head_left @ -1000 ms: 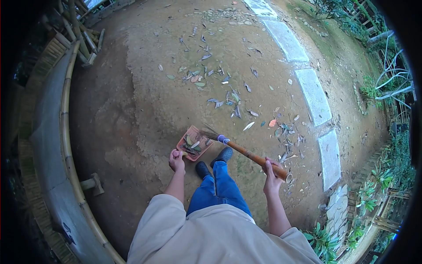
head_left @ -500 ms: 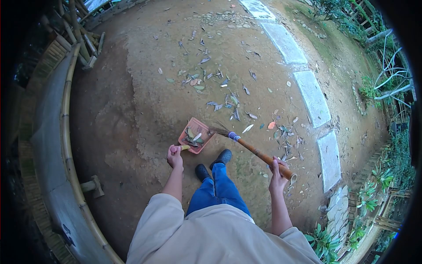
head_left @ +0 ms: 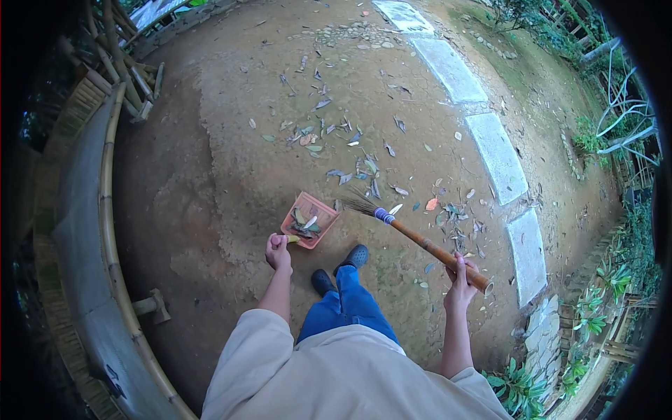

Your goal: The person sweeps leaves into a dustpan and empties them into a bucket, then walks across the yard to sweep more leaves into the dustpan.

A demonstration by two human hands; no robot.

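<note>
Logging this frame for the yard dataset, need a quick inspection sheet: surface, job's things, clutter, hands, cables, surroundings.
Surface: bare packed-dirt ground, darker on the left side.
Job's things: pink dustpan on the ground with leaves inside; broom, bristles on the ground just right of the dustpan.
Clutter: loose leaves scattered beyond the dustpan and to its right.
Hands: left hand closed on the dustpan handle; right hand closed on the broom near its top end.
Cables: nothing seen.
Surroundings: bamboo-edged bench curving along the left; pale stepping slabs on the right; plants at the lower right edge.
</note>
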